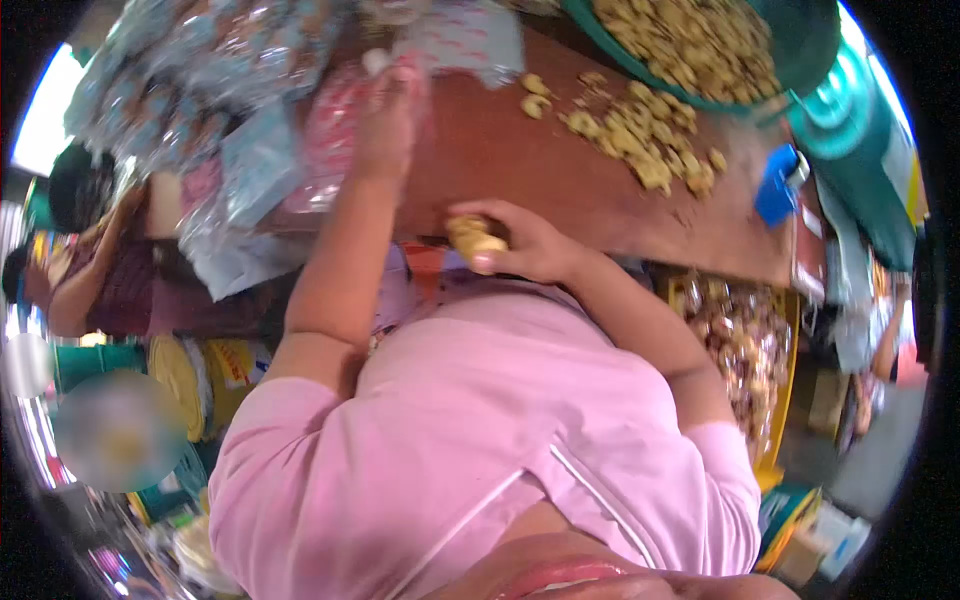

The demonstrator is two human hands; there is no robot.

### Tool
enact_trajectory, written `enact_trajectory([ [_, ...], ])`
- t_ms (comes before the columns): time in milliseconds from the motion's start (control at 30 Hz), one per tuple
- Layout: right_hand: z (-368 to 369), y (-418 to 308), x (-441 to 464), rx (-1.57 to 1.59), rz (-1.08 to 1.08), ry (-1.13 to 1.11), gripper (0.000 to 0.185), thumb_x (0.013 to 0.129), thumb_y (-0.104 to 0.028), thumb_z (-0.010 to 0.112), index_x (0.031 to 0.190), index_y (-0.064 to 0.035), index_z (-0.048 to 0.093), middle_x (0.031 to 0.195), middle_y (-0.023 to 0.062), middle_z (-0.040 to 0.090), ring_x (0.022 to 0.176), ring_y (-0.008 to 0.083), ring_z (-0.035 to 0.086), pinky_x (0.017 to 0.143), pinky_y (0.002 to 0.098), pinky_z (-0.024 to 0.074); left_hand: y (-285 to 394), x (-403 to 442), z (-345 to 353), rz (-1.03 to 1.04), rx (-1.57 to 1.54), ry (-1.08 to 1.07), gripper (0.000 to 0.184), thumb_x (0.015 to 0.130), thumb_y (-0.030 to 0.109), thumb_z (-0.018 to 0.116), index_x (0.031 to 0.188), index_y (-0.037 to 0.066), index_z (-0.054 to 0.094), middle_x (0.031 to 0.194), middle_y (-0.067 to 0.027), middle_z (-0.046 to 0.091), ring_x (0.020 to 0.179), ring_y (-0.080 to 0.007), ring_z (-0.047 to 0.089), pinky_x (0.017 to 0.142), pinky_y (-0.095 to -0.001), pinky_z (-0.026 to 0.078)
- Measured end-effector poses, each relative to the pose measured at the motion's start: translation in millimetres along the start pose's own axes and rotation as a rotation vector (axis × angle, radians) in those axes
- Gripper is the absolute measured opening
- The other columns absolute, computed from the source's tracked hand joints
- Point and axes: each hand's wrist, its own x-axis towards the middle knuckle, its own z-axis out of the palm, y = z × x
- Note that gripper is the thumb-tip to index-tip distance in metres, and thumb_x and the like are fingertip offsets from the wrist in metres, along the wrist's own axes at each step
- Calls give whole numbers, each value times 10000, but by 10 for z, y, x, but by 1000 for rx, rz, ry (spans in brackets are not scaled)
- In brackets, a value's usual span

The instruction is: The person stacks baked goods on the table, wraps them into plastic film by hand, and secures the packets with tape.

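My right hand (pixel 535 243) is closed around several curled yellow snack pieces (pixel 474 238), just above the near edge of the brown table (pixel 450 150). Farther forward and to the left, my left hand (pixel 390 105) reaches over a pile of pink-printed clear plastic bags (pixel 335 130). Motion blurs its fingers, so I cannot make out whether it grips a bag. Loose curled snack pieces (pixel 640 135) lie scattered on the table's right half. Behind them stands a large green basin (pixel 620 55) heaped with the same pieces.
Packed clear bags (pixel 190 90) are piled at the far left, beside a bluish plastic packet (pixel 260 160). A blue object (pixel 776 187) stands near the table's right end. By my right side is a yellow crate (pixel 785 380) of wrapped packets. Another person's arm (pixel 95 265) shows at left.
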Motion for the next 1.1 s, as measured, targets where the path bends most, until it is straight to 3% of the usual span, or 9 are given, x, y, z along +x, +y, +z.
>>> enact_trajectory([
  [100, -246, -150, 157, -321, 154, 127, 654, 909, -189, 765, 1458, -6, 461, 1345, 100, 585, 1221, 203, 567, 1064, 341, 454, -236, 103, 10, 128, -106, -48, 324, 1061, 398, 545, 1199, 123, 645, 1125, -53, 673, 1040, -146, 618, 878, -319, 510],
  [333, -893, -616, -68, 20, -172, 869, 631, 885, -175, 800, 1441, -108, 510, 1289, 112, 642, 1184, 225, 615, 1017, 362, 516, -307, 210, -556, -91, -870, 180, 251, 1041, 266, 588, 1202, 77, 555, 1404, -160, 563, 1260, -335, 573, 1033, -477, 478],
  [433, -722, -266, 122, -229, -67, 557, 655, 918, -79, 729, 1494, -63, 417, 1312, 65, 578, 1175, 179, 585, 1004, 314, 499, -307, 326, -762, 156, -973, 184, 254, 1034, 278, 601, 1196, 105, 508, 1418, -161, 538, 1267, -386, 552, 1057, -564, 454],
  [600, -468, 293, 476, -288, -98, 301, 654, 917, -67, 733, 1500, -105, 439, 1340, 74, 576, 1168, 179, 589, 985, 304, 508, 747, 157, -594, 736, -194, 592, 255, 1055, 317, 563, 1116, 74, 519, 1334, -176, 575, 1237, -393, 582, 1073, -552, 468],
  [733, -891, -373, 232, -242, 56, 804, 503, 931, -40, 697, 1407, -106, 549, 1278, 81, 618, 1117, 176, 615, 950, 302, 532, 823, -47, -637, 1099, 199, 304, 199, 1042, 249, 595, 1018, 52, 579, 1120, -168, 662, 1170, -368, 632, 1028, -492, 498],
  [800, -688, -769, 13, 281, -54, 864, 529, 975, -218, 674, 1453, -95, 486, 1296, 83, 597, 1152, 208, 600, 956, 352, 540, 676, -160, -440, 1096, 345, 14, 133, 997, 173, 644, 1006, 44, 614, 1076, -148, 683, 1172, -338, 643, 1019, -459, 500],
  [900, -1069, -283, -298, 19, -107, 616, 628, 962, -344, 684, 1472, -63, 450, 1321, 92, 583, 1195, 227, 586, 1021, 379, 505, 379, -382, 46, 901, 650, -363, 142, 922, 140, 685, 1017, 35, 673, 1069, -129, 702, 1102, -336, 664, 1011, -432, 498],
  [967, -823, -201, -444, 24, -56, 412, 623, 972, -350, 670, 1472, -46, 456, 1364, 110, 570, 1230, 218, 572, 1089, 365, 441, 11, -534, 274, 419, 462, -624, 165, 935, 195, 658, 975, 38, 690, 1122, -133, 713, 1096, -374, 651, 1014, -448, 496],
  [1100, -1034, -198, -706, -372, 5, 891, 484, 1003, -211, 630, 1439, -51, 490, 1333, 78, 585, 1186, 191, 581, 1070, 351, 452, -88, -720, 582, 306, 559, -820, 205, 961, 215, 613, 1039, 58, 720, 1219, -172, 688, 1151, -371, 631, 1047, -451, 477],
])
